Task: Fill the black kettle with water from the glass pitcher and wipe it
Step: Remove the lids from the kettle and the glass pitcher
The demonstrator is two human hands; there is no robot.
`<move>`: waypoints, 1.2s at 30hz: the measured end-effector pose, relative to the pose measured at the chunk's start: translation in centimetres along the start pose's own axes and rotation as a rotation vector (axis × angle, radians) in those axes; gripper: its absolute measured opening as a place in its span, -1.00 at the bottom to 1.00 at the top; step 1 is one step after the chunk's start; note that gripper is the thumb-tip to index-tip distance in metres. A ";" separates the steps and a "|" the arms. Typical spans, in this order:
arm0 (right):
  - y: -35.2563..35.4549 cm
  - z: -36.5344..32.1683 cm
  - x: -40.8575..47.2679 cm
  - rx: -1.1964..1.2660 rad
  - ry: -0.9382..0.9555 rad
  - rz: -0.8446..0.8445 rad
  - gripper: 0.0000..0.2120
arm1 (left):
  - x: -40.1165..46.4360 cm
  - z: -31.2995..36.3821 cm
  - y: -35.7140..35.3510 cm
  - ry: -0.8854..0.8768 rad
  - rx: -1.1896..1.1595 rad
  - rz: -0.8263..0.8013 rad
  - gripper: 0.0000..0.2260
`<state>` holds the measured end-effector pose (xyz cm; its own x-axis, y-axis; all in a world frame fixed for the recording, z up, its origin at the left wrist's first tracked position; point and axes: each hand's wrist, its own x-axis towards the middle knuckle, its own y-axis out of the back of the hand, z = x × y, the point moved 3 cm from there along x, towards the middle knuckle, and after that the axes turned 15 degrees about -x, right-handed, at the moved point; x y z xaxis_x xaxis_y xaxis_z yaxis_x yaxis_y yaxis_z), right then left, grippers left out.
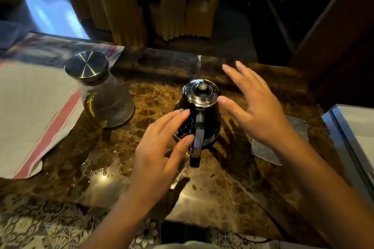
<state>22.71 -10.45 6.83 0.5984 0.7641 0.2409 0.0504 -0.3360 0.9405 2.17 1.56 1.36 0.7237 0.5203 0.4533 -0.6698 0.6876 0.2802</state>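
The black kettle (209,122) stands upright in the middle of the brown marble table (153,87), its shiny lid on, its thin spout pointing away and its handle toward me. My left hand (159,147) hovers at the kettle's left side with fingers spread, fingertips near or touching its body. To the kettle's right, my right hand (255,105) is open, its thumb close to the lid rim. The glass pitcher (107,97), with a metal lid, stands to the left. A grey cloth (269,151) lies flat on the right, partly under my right forearm.
A white paper sheet with a red stripe (34,111) covers the table's left part. Water is pooled on the marble (101,170) in front of the pitcher. A grey tray or box (352,133) sits at the right edge. Covered chairs (125,12) stand beyond the table.
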 end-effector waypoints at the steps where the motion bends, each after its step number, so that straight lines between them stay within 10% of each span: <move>1: -0.3 -0.3 0.3 -0.020 0.008 -0.002 -0.38 | 0.1 -0.3 -0.1 -0.022 -0.007 -0.016 -0.58; 14: -3.3 -1.4 4.2 0.079 0.070 0.198 -0.73 | 1.3 -2.8 -2.5 0.162 -0.176 -0.201 -0.55; 36: -5.5 -0.4 6.5 -0.025 0.052 0.291 -0.69 | 4.2 -6.3 -1.9 0.095 -0.102 -0.080 -0.74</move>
<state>26.00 -3.35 3.30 0.5430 0.6651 0.5126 -0.1376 -0.5318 0.8356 7.52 5.64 -2.56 0.7896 0.5043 0.3497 -0.5929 0.7738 0.2229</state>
